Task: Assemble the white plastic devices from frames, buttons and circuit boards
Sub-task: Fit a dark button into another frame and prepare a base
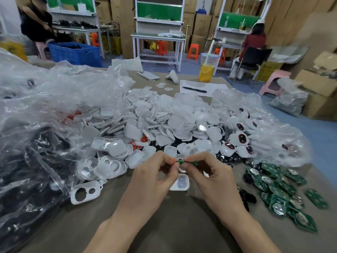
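A small green circuit board [182, 162] is held above the table, pinched at one end by my left hand [155, 177] and at the other by my right hand [214, 177]. Directly below them a white plastic frame [180, 183] lies on the table with its hollow side up. Another white frame with two round holes [85, 192] lies to the left. A loose pile of green circuit boards [280, 190] spreads at the right, with black buttons [247, 196] beside it. A large heap of white shells [160, 121] fills the middle.
Clear plastic bags [45, 99] of parts bulge at the left, another bag [269, 128] at the right. Further back lie a phone [148, 75], a pen on paper [194, 89] and a yellow drink cup [207, 70]. Two people work at benches behind.
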`<state>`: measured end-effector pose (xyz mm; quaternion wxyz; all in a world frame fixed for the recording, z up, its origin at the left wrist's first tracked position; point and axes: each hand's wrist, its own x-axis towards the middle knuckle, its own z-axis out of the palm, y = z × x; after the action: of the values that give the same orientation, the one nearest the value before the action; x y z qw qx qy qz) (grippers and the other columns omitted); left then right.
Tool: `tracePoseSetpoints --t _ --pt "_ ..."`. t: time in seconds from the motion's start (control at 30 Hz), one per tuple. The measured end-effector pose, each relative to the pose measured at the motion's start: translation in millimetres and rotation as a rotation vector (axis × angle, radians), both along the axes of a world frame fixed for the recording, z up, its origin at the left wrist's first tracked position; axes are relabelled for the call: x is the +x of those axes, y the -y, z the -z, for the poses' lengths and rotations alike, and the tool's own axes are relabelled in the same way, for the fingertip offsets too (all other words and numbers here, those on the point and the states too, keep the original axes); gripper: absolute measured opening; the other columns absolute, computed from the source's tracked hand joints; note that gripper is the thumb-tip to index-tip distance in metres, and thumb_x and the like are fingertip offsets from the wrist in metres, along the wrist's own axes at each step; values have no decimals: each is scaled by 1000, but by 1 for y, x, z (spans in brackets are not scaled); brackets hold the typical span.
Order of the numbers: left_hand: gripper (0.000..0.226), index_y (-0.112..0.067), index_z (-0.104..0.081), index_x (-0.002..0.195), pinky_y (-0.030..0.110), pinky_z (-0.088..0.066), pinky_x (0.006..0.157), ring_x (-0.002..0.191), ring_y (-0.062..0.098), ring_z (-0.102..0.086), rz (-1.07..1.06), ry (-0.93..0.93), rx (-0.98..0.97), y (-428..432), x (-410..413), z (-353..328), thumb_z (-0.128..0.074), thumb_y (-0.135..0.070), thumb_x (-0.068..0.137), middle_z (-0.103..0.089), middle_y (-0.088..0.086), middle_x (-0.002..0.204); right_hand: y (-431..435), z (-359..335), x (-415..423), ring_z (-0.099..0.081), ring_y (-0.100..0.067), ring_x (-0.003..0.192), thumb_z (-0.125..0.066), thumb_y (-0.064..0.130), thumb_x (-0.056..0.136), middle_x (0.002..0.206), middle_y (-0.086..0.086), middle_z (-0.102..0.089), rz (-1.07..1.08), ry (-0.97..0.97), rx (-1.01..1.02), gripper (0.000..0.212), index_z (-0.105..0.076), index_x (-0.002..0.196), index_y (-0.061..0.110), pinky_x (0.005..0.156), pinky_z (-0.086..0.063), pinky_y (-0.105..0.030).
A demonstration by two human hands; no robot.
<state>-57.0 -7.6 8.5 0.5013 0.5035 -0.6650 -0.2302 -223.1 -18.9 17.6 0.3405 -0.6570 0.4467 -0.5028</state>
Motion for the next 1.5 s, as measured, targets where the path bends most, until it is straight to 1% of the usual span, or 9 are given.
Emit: tracePoseSetpoints --t 0.23,0.37,0.53,0.67,0.8,1.03,1.2,1.3,1.5 --pt "15 -32 -66 85 9 -50 78 84 -2 -68 -29 5 9 -1 2 0 -73 -18 87 -71 -23 87 -3 0 1 -72 -3 85 -75 9 88 88 14 -76 -35 8 -16 28 -72 93 37 72 -48 -8" --pt "11 -25 -67 85 15 -52 74 81 0 -68 -14 52 4 -3 1 -2 -73 -16 88 -69 -18 86 -3 -1 0 -72 -4 86 -75 7 87 89 12 -76 -45 8 -13 32 -72 92 38 74 -50 -10" --pt "13 -18 -64 81 10 -46 67 77 5 -65 -1 58 9 -3 2 -3 -74 -10 85 -66 -12 74 -2 -1 2 -72 -1 82 -77 8 84 87 15 -76 -34 9 -18 30 -72 91 37 71 -49 -7" --pt "17 -26 -58 77 16 -47 68 81 8 -63 -3 73 63 -2 2 -2 -71 -18 84 -65 -18 90 -1 1 1 -73 -3 84 -77 6 84 88 13 -77 -54 23 24 32 -72 88 38 73 -51 -10" --pt "17 -28 -56 76 22 -47 67 79 14 -61 11 85 70 -5 4 -1 -70 -24 85 -65 -17 88 -2 3 0 -72 -4 87 -79 11 84 91 13 -76 -58 16 49 28 -74 87 39 74 -50 -10" --pt "13 -24 -57 78 12 -40 61 74 6 -58 36 130 40 -7 7 -2 -68 -25 84 -64 -16 85 -3 4 0 -72 -4 80 -80 16 82 84 12 -76 -61 11 41 23 -75 85 39 70 -49 -9" --pt "14 -21 -58 80 19 -45 63 78 13 -60 52 139 9 -7 9 -2 -64 -34 84 -64 -14 83 -3 6 -1 -71 -3 78 -80 22 81 83 13 -76 -45 -12 22 21 -74 86 41 68 -48 -8" --pt "13 -20 -59 80 21 -45 65 78 13 -61 47 146 5 -6 8 0 -68 -26 86 -64 -14 81 -2 7 -2 -71 -4 79 -80 20 82 84 12 -76 -50 -3 45 22 -74 85 41 70 -51 -11" --pt "12 -25 -63 87 13 -46 68 73 3 -65 134 -153 172 -2 -2 -6 -63 -21 99 -71 -11 78 4 -5 -3 -68 -10 74 -79 19 80 83 -1 -75 -121 181 171 16 -75 90 32 73 -54 -20"
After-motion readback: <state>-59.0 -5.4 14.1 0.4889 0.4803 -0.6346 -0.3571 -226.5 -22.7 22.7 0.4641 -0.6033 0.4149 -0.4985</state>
